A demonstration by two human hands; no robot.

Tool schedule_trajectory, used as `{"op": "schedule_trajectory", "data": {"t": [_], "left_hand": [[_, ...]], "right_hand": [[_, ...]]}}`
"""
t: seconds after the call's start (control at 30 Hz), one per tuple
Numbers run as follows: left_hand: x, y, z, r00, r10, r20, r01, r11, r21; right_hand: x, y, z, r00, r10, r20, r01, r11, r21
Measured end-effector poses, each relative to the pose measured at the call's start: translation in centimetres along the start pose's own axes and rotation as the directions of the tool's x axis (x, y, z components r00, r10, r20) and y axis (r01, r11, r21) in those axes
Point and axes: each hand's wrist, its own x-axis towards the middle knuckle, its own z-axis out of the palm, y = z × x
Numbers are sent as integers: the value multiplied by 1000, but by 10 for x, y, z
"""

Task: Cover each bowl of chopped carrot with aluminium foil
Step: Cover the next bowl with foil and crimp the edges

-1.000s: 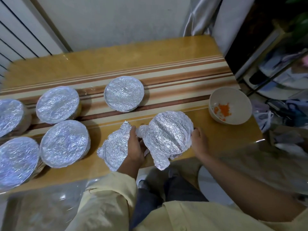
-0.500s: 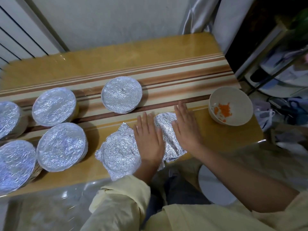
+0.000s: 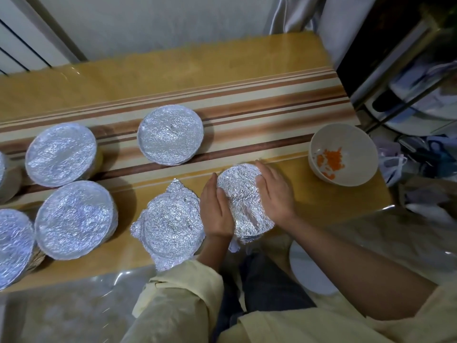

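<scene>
Surface: glossy yellow-brown wooden table with brown stripes [image 3: 173, 78], against a pale wall [image 3: 160, 26]

Left half of frame: round bowls capped in crinkled silver foil [image 3: 60, 153]

Lower centre: crumpled aluminium foil sheet [image 3: 243, 194], pressed flat under left hand [image 3: 215, 209] and right hand [image 3: 275, 194], fingers straight and close together, gripping nothing

Just left of it: second bowl-moulded foil piece [image 3: 170, 224]

Right edge: uncovered beige bowl [image 3: 351, 139] of chopped orange carrot [image 3: 330, 160], near the table corner

Risks, as judged: hard smoothing may tear the creased sheet; a careless reach could knock the bowl off
</scene>
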Motion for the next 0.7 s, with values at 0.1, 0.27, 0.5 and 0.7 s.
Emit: {"op": "schedule_trajectory", "data": {"t": [0.1, 0.27, 0.5, 0.7], "left_hand": [[-1, 1, 1, 1000, -25, -6, 25, 1000, -19], [0, 2, 0, 998, 59, 14, -60, 989, 134], [0, 10, 0, 993, 102, 53, -114, 930, 350], [2, 12, -2, 991, 98, 91, -127, 900, 418]], "right_hand": [[1, 0, -2, 1000, -3, -30, 5, 996, 86], [1, 1, -4, 997, -15, -75, 28, 984, 173], [2, 6, -4, 997, -1, -73, 18, 972, 232], [2, 5, -4, 998, 22, -64, -3, 958, 288]]}}
